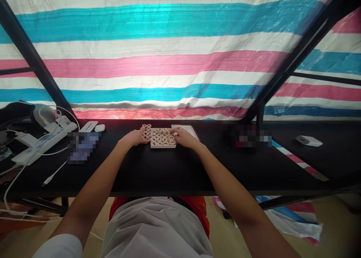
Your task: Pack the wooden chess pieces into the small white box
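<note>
Round wooden Chinese chess pieces with red and black characters fill a shallow white box (163, 146) on the black table. Left of the box, several loose pieces (146, 131) stand bunched together. My left hand (133, 138) lies against the near-left side of this bunch, fingers extended along it, gripping none that I can see. At the box's right edge, my right hand (184, 137) has its thumb and forefinger around a piece (171, 133) in the upper right corner. The other fingers are partly hidden. Behind that hand lies a white box lid (191, 130) with a reddish-brown rim.
On the left of the black table (166, 171) are a power strip (42, 143) with white cables, a blurred-out phone-like item (83, 148) and a small white case (99, 128). Rightward are a blurred dark item (242, 136) and a white device (308, 141). Striped sheeting (158, 66) hangs behind.
</note>
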`<control>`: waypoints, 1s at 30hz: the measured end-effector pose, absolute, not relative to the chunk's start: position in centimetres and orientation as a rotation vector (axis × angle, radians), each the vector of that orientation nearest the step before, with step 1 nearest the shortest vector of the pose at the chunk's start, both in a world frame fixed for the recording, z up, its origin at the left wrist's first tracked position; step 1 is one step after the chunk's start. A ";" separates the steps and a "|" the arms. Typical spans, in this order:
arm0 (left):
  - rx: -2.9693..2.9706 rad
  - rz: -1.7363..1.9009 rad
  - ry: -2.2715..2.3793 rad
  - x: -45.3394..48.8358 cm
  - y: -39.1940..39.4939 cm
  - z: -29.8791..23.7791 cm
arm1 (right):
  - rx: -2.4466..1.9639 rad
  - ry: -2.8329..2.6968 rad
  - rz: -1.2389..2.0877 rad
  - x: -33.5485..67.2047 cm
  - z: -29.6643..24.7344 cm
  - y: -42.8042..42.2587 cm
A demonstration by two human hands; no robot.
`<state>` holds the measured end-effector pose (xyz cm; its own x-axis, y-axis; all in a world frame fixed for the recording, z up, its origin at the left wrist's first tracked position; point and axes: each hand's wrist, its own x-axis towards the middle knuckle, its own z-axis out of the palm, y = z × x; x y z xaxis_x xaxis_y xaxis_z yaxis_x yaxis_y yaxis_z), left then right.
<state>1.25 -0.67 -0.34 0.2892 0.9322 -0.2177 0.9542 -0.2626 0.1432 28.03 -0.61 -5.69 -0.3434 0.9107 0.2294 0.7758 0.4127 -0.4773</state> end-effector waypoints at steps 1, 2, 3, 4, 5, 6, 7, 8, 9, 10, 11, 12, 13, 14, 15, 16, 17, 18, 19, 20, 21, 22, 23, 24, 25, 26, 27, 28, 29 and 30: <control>2.316 -0.124 1.739 1.2 -0.6 -0.3 | -1.427 -2.216 0.392 28.1 -5.7 -0.6; 2.315 -0.121 1.745 1.1 -0.6 -0.4 | -1.422 -2.217 0.392 28.1 -5.8 -0.5; 2.312 -0.120 1.754 1.1 -0.5 -0.4 | -1.417 -2.218 0.394 28.1 -5.9 -0.4; 2.308 -0.120 1.762 1.1 -0.4 -0.4 | -1.416 -2.218 0.396 28.2 -5.9 -0.4; 2.304 -0.120 1.766 1.0 -0.4 -0.4 | -1.416 -2.219 0.397 28.2 -5.9 -0.4; 2.303 -0.117 1.765 1.1 -0.3 -0.4 | -1.418 -2.219 0.397 28.2 -5.9 -0.4; 2.304 -0.110 1.761 1.1 -0.3 -0.4 | -1.420 -2.221 0.398 28.2 -5.9 -0.4; 2.307 -0.101 1.754 1.1 -0.3 -0.4 | -1.424 -2.221 0.399 28.1 -5.8 -0.4; 2.308 -0.091 1.748 1.2 -0.2 -0.4 | -1.427 -2.222 0.400 28.1 -5.8 -0.5; 2.308 -0.084 1.746 1.2 -0.2 -0.5 | -1.431 -2.221 0.399 28.1 -5.7 -0.5; 2.304 -0.084 1.749 1.2 -0.1 -0.5 | -1.434 -2.220 0.399 28.0 -5.7 -0.5; 2.303 -0.085 1.752 1.1 -0.1 -0.6 | -1.437 -2.219 0.399 28.0 -5.6 -0.6; 2.302 -0.089 1.756 1.0 0.0 -0.6 | -1.441 -2.217 0.399 27.9 -5.6 -0.6; 2.300 -0.095 1.762 0.8 0.1 -0.6 | -1.445 -2.213 0.398 27.9 -5.6 -0.6; 2.302 -0.099 1.765 0.6 0.1 -0.6 | -1.447 -2.212 0.397 27.9 -5.6 -0.6; 2.311 -0.099 1.762 0.4 0.1 -0.5 | -1.448 -2.210 0.394 27.8 -5.7 -0.6; 2.328 -0.093 1.754 0.2 0.1 -0.3 | -1.445 -2.208 0.386 27.8 -5.7 -0.6; 2.357 -0.078 1.737 0.1 0.0 -0.2 | -1.442 -2.206 0.375 27.8 -5.8 -0.6; 2.401 -0.053 1.708 0.2 -0.2 0.0 | -1.439 -2.203 0.365 27.8 -5.8 -0.6; 2.462 -0.012 1.661 0.5 -0.4 0.0 | -1.436 -2.199 0.356 27.8 -5.9 -0.6; 2.533 0.042 1.603 0.9 -0.7 0.0 | -1.436 -2.194 0.351 27.8 -5.9 -0.6; 2.606 0.103 1.537 1.5 -1.1 -0.1 | -1.437 -2.187 0.350 27.9 -5.9 -0.6; 2.680 0.166 1.461 2.2 -1.4 -0.2 | -1.441 -2.181 0.351 27.9 -5.9 -0.6; 2.740 0.229 1.396 2.9 -1.6 -0.5 | -1.446 -2.178 0.354 27.8 -5.9 -0.7; 2.794 0.279 1.328 3.4 -1.8 -0.7 | -1.450 -2.178 0.359 27.8 -5.8 -0.7; 2.831 0.306 1.281 3.8 -1.9 -1.0 | -1.454 -2.181 0.365 27.8 -5.7 -0.8; 2.852 0.325 1.271 4.0 -1.8 -1.2 | -1.455 -2.186 0.373 27.8 -5.6 -0.8; 2.859 0.345 1.303 3.9 -1.5 -1.4 | -1.453 -2.192 0.383 27.8 -5.6 -0.9; 2.847 0.365 1.376 3.5 -1.2 -1.5 | -1.450 -2.195 0.391 27.8 -5.5 -0.9; 2.823 0.372 1.460 3.0 -0.7 -1.6 | -1.446 -2.196 0.398 27.8 -5.4 -0.9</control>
